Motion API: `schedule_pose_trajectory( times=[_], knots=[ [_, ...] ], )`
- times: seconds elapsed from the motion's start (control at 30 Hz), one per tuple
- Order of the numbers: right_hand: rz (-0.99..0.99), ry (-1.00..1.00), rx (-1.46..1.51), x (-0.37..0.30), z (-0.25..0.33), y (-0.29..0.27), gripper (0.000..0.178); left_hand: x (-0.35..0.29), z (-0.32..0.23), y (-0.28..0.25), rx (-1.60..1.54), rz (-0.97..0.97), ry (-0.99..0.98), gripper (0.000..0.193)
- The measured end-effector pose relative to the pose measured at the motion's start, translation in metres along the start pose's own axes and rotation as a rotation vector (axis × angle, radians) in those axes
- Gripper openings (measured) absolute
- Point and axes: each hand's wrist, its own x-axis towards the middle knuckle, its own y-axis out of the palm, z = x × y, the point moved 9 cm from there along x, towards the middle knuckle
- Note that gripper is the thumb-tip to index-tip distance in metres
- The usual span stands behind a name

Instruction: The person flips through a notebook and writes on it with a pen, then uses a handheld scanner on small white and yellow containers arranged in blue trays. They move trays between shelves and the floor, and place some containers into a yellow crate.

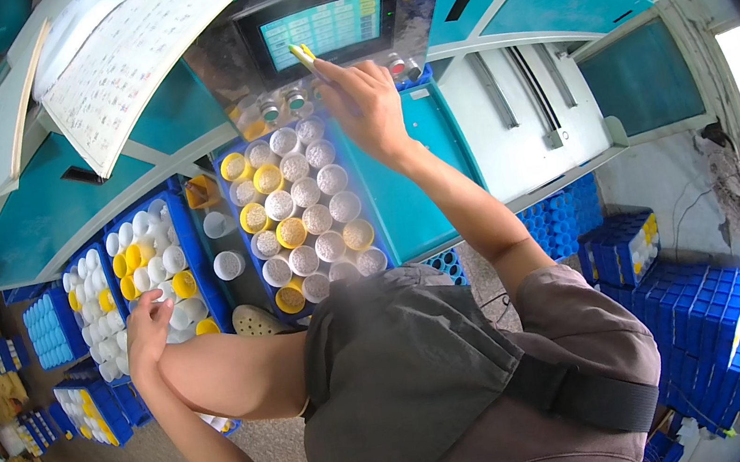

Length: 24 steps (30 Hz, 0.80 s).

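My right hand point(368, 104) reaches forward, its fingers closed around a slim yellow pen-like stick point(304, 55). The stick's tip lies against or just over the lower left of a lit touchscreen point(324, 27) in a dark frame; I cannot tell if it touches. Below the screen, round push buttons point(295, 100) sit on the shiny panel, partly behind my wrist. My left hand point(148, 333) rests on my bent left knee with its fingers apart and nothing in them. Near its fingertips is a blue crate point(188, 247) of white and yellow cups.
Between my legs and the panel stands a crate of granule-filled cups point(315, 218). Two loose cups point(228, 265) stand left of it. Handwritten sheets point(135, 70) hang over the upper left. Blue crates are stacked at the right point(694, 318). A teal tray point(419, 177) lies under my right forearm.
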Motion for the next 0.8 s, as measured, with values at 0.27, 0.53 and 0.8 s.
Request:
schedule_pose_trajectory(
  times=[0.27, 0.53, 0.8],
  knots=[
    [-0.09, 0.033, -0.143, 0.005, -0.015, -0.034, 0.029, 0.004, 0.006, 0.002, -0.055, -0.011, 0.021, 0.04],
    [-0.078, 0.05, -0.137, 0.004, -0.018, -0.027, 0.031, 0.003, 0.009, 0.0, -0.082, -0.018, 0.016, 0.04],
    [-0.027, -0.032, -0.09, 0.001, -0.004, -0.01, 0.031, 0.003, 0.014, 0.004, -0.073, -0.003, -0.011, 0.038]
  ],
)
